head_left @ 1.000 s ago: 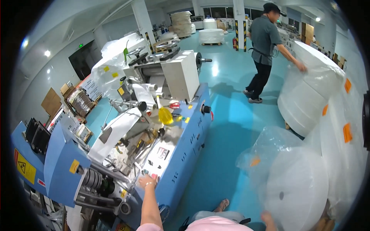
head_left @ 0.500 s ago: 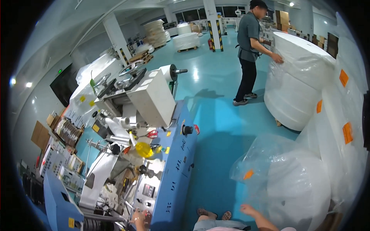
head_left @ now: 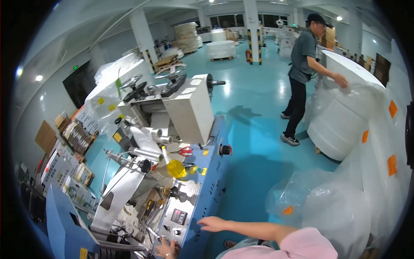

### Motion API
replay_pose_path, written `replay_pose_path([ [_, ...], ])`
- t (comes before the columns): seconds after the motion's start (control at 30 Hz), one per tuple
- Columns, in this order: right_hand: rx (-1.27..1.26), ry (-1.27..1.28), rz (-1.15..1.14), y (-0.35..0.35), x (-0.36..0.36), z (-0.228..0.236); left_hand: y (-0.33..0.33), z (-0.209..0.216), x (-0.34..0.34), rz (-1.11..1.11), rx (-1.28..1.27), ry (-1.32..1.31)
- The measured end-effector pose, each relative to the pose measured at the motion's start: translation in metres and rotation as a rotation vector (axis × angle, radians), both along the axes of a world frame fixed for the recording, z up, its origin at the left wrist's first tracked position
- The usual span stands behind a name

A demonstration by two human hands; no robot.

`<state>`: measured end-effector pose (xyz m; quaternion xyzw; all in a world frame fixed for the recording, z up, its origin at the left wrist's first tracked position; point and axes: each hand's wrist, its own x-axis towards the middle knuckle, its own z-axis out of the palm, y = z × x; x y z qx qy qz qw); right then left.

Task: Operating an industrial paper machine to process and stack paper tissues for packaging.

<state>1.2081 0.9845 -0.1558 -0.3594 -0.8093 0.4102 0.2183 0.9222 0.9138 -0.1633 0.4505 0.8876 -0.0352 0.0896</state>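
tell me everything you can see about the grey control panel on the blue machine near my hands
The grey control panel is a flat, slanted metal-looking plate set into the blue machine. It carries a small dark display with red digits, a few round knobs and buttons below it. The right hand hovers open just beside its right edge, apparently not touching. The left hand rests at its lower end, by the knobs.

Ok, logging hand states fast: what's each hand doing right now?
Left hand: on the machine's control panel edge, fingers curled, grip cannot be told.
Right hand: open, empty, beside the panel.
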Motion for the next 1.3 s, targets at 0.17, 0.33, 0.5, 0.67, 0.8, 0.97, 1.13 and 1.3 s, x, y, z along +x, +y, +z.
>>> replay_pose_path([
  [0.17, 0.257, 0.005, 0.133, 0.032, -0.128, -0.019, -0.043, 0.086, 0.039, -0.025, 0.289, -0.346],
  [0.33, 0.525, -0.285, 0.277, 0.048, -0.178, -0.03, -0.104, 0.099, 0.061, 0.175, 0.885, -0.874],
  [0.5, 0.582, -0.357, 0.406, 0.055, -0.18, -0.058, -0.141, 0.071, 0.067, 0.4, 0.909, -0.624],
  [0.67, 0.604, -0.212, 0.487, 0.059, -0.181, -0.063, -0.117, 0.07, 0.089, 0.208, 0.918, -0.904],
  [0.8, 0.485, -0.305, 0.408, 0.057, -0.181, -0.061, -0.105, 0.021, 0.083, 0.173, 0.959, -1.068],
  [0.97, 0.468, -0.307, 0.411, 0.053, -0.182, -0.059, -0.112, 0.029, 0.095, 0.244, 0.996, -1.071],
  [1.13, 0.472, -0.308, 0.4, 0.048, -0.177, -0.051, -0.124, 0.053, 0.098, 0.381, 0.932, -1.076],
  [1.3, 0.471, -0.343, 0.426, 0.046, -0.177, -0.043, -0.118, 0.124, 0.102, 0.293, 1.015, -1.124],
])
